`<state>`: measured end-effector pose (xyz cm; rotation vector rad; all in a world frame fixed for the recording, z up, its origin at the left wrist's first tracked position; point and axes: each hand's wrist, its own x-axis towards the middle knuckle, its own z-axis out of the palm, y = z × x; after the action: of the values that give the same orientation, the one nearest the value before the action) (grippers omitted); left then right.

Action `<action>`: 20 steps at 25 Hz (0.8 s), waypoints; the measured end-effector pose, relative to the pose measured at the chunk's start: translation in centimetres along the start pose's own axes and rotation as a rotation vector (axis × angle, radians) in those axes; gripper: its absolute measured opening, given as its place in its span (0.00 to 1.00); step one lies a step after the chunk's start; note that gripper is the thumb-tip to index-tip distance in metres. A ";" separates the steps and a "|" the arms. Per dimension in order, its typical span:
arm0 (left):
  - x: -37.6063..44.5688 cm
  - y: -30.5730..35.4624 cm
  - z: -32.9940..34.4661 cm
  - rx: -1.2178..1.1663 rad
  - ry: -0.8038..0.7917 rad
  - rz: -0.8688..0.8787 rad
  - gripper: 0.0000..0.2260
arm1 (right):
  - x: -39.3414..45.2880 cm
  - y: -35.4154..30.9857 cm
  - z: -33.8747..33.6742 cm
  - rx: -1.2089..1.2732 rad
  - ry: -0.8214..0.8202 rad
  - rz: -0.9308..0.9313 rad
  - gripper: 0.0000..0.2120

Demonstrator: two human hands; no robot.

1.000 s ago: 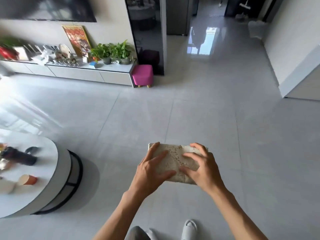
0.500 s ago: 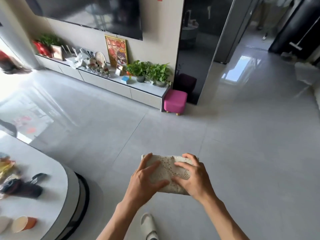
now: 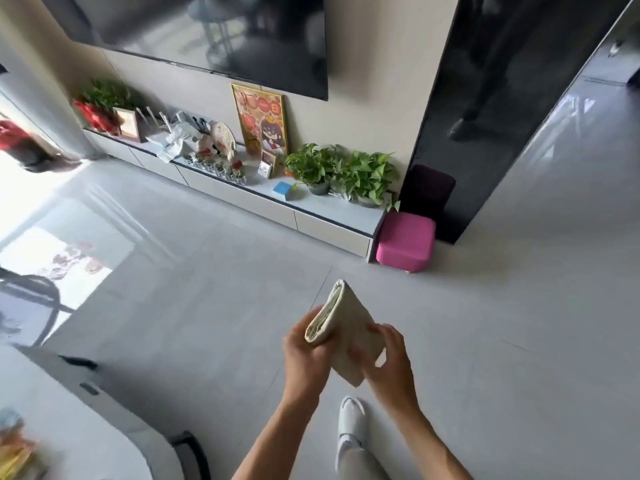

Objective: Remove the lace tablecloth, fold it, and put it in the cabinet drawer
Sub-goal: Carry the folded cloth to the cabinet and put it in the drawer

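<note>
The cream lace tablecloth (image 3: pixel 348 323) is folded into a thick compact bundle, tilted up on edge above the grey floor. My left hand (image 3: pixel 304 351) grips its lower left end from beneath. My right hand (image 3: pixel 389 355) holds its lower right corner with the fingertips. The low white cabinet (image 3: pixel 277 209) with flat drawer fronts runs along the far wall under the television, well beyond both hands.
Potted plants (image 3: pixel 346 171), a framed picture (image 3: pixel 261 121) and small ornaments crowd the cabinet top. A pink stool (image 3: pixel 405 240) stands at its right end beside a black glossy panel (image 3: pixel 485 98). A white round table (image 3: pixel 69 420) is at lower left. My white slipper (image 3: pixel 351 424) shows below.
The view has swung left and closer to the cabinet. The bundle, held flat under both palms before, is now turned up on edge, with my hands shifted to its lower end.
</note>
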<state>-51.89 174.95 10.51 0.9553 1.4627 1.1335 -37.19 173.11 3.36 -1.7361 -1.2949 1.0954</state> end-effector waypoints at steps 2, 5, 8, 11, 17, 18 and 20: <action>7.0 1.6 -1.9 0.181 -0.045 0.074 0.16 | 6.3 -2.2 2.6 -0.090 -0.080 -0.030 0.35; 15.6 3.7 -5.1 0.244 -0.181 0.117 0.22 | 15.7 -6.7 4.8 0.013 -0.276 -0.066 0.39; 25.5 3.2 -8.0 0.072 -0.259 0.037 0.32 | 24.3 -10.0 8.8 0.157 -0.372 0.055 0.22; 36.7 -0.2 -10.8 0.139 -0.310 -0.010 0.24 | 31.0 -10.9 15.8 0.244 -0.187 0.173 0.14; 54.7 -8.7 -14.5 0.636 -0.367 0.256 0.18 | 43.9 -6.2 27.0 0.288 0.168 0.504 0.22; 57.6 -11.0 -15.2 0.681 -0.362 0.273 0.20 | 46.3 -4.2 28.6 0.320 0.186 0.544 0.21; 63.1 -16.5 -16.1 0.749 -0.360 0.307 0.21 | 51.3 0.8 31.8 0.481 0.264 0.617 0.14</action>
<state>-78.96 228.42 -19.87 1.8474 1.4806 0.5468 -58.74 223.88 -21.16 -1.8502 -0.2843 1.3141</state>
